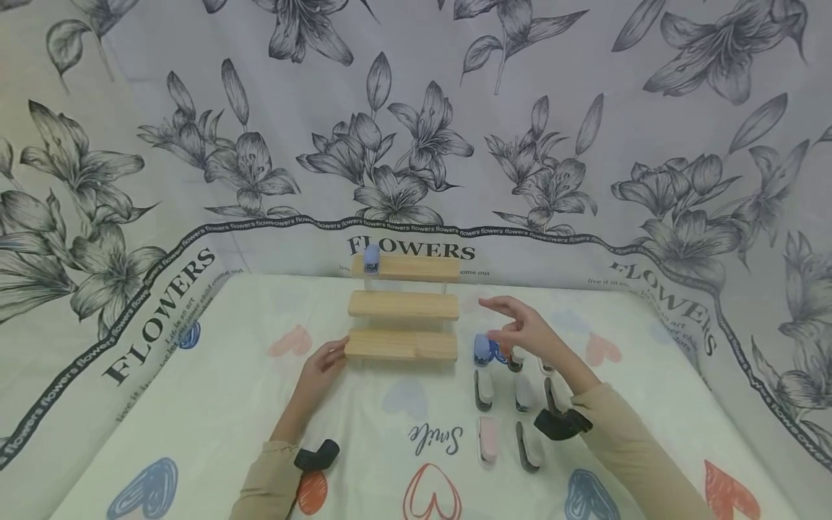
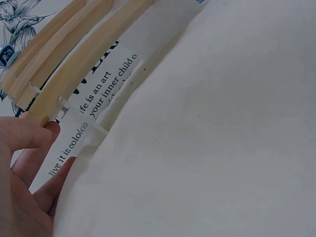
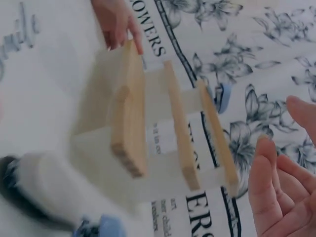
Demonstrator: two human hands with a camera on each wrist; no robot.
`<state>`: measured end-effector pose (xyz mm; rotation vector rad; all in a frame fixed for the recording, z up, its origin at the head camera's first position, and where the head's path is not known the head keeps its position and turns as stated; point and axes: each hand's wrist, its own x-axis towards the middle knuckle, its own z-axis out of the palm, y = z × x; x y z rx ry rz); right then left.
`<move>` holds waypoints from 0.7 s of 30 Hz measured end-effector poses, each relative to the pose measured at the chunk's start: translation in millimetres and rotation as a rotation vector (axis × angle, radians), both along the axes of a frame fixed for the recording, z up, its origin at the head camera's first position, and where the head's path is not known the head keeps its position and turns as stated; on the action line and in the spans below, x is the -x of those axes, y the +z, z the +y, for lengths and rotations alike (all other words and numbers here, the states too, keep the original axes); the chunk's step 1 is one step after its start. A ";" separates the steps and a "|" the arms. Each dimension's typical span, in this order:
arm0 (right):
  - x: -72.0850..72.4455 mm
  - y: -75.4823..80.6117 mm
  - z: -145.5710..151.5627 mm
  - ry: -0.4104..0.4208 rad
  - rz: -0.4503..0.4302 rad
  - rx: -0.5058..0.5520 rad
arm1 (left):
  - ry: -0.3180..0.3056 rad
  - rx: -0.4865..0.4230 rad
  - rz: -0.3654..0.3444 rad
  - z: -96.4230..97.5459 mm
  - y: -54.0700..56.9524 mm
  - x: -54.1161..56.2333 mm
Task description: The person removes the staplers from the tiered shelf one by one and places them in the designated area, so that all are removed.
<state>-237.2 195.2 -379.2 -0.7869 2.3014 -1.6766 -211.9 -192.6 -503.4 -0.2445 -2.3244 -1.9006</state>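
Observation:
A three-tier wooden display rack (image 1: 403,345) on clear supports stands at the middle of the table. My left hand (image 1: 323,367) grips the left end of its lowest board, with fingers at the board's end in the left wrist view. On the top board's left end stands a small blue stapler (image 1: 371,258). My right hand (image 1: 525,334) is held in the air right of the rack, thumb and fingers apart, holding nothing. Under and near it are another blue stapler (image 1: 482,349), a white stapler (image 1: 484,388), a pink stapler (image 1: 487,439) and a grey stapler (image 1: 529,446).
Several more staplers, such as a light grey one (image 1: 523,394), lie in rows right of the rack, partly behind my right hand and wrist. A flower-printed curtain (image 1: 403,180) hangs close behind the rack. The white tablecloth (image 1: 370,448) bears printed hearts and lettering.

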 end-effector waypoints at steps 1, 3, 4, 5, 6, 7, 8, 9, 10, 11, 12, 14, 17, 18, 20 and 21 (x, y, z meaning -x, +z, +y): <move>5.3 3.2 -7.1 -0.015 0.003 0.013 | 0.000 0.000 0.008 0.1 -1.6 0.9; 14.1 9.9 -22.3 -0.051 0.008 0.040 | 0.003 -0.005 0.021 0.1 -4.0 2.1; 17.8 13.2 -30.0 -0.064 0.012 0.058 | 0.005 -0.006 0.026 0.2 -4.8 2.5; 21.0 16.8 -37.4 -0.069 0.010 0.084 | 0.005 -0.005 0.030 0.2 -5.5 2.8; 23.7 21.0 -44.8 -0.075 0.014 0.100 | 0.003 -0.005 0.033 0.5 -6.0 2.9; 25.2 25.4 -51.8 -0.074 0.019 0.119 | -0.001 -0.006 0.037 0.7 -6.4 2.6; 27.2 29.5 -58.5 -0.073 0.020 0.127 | -0.002 -0.007 0.037 1.0 -6.4 2.2; 28.8 33.8 -65.0 -0.069 0.020 0.131 | -0.003 -0.009 0.037 1.5 -6.1 1.7; 30.5 37.6 -71.0 -0.069 0.020 0.125 | -0.005 -0.012 0.039 2.0 -5.8 1.3; 32.4 40.9 -76.2 -0.065 0.015 0.120 | -0.009 -0.017 0.040 2.8 -4.9 0.5; 34.1 43.8 -81.6 -0.069 0.011 0.108 | -0.016 -0.020 0.048 4.3 -2.3 -1.2; 40.1 45.7 -91.1 -0.082 -0.004 0.086 | -0.019 -0.027 0.050 6.9 3.4 -3.9; 56.0 38.8 -104.2 -0.096 -0.059 0.092 | -0.023 -0.015 0.048 10.2 14.0 -8.5; 61.2 35.7 -109.3 -0.091 -0.074 0.094 | -0.016 -0.007 0.042 10.9 17.7 -10.0; 72.8 28.0 -120.0 -0.074 -0.111 0.100 | 0.003 0.008 0.021 10.9 22.1 -11.7; 78.7 23.6 -125.3 -0.065 -0.132 0.109 | 0.007 0.009 0.015 10.7 23.8 -12.5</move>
